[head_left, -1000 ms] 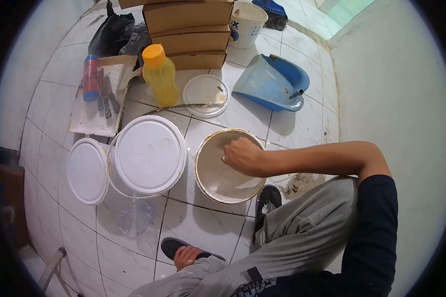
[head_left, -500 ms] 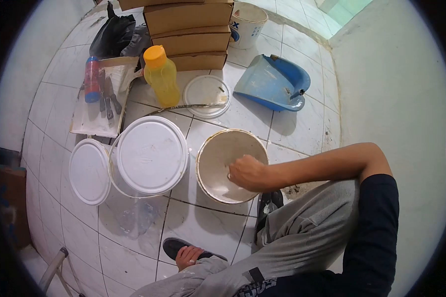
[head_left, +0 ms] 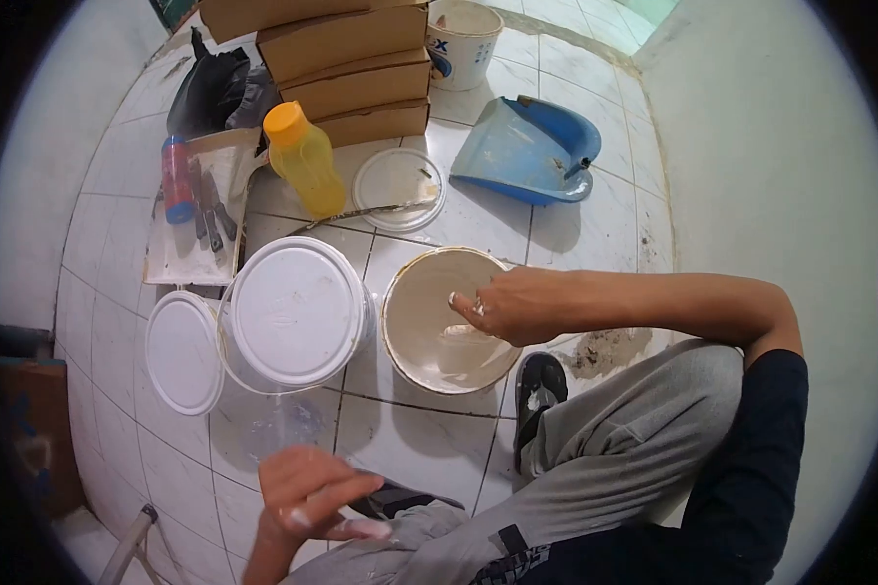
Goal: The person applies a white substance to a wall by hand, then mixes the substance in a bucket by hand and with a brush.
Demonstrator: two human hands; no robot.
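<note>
My right hand (head_left: 517, 304) is over the right part of an open bucket (head_left: 405, 322), whose inside is coated with pale material. Its fingers are bent, with white smears on the fingertips, and I cannot make out whether anything is between them. My left hand (head_left: 317, 497) is raised above my left leg, fingers apart and streaked white, holding nothing. Left of the open bucket stands a bucket closed with a white lid (head_left: 295, 310). Another white lid (head_left: 184, 353) lies beside it on the floor.
Behind the buckets are a yellow bottle (head_left: 308, 171), a round lid (head_left: 400, 180) with a stick across it, a blue dustpan (head_left: 529, 156), stacked cardboard boxes (head_left: 351, 58) and a tray (head_left: 171, 255) with tools. My shoe (head_left: 539, 395) is near the open bucket.
My right hand has risen from inside the bucket toward its right rim, with fingers less tightly closed. My left hand has lifted from beside my shoe, and its fingers have spread. The view has shifted slightly.
</note>
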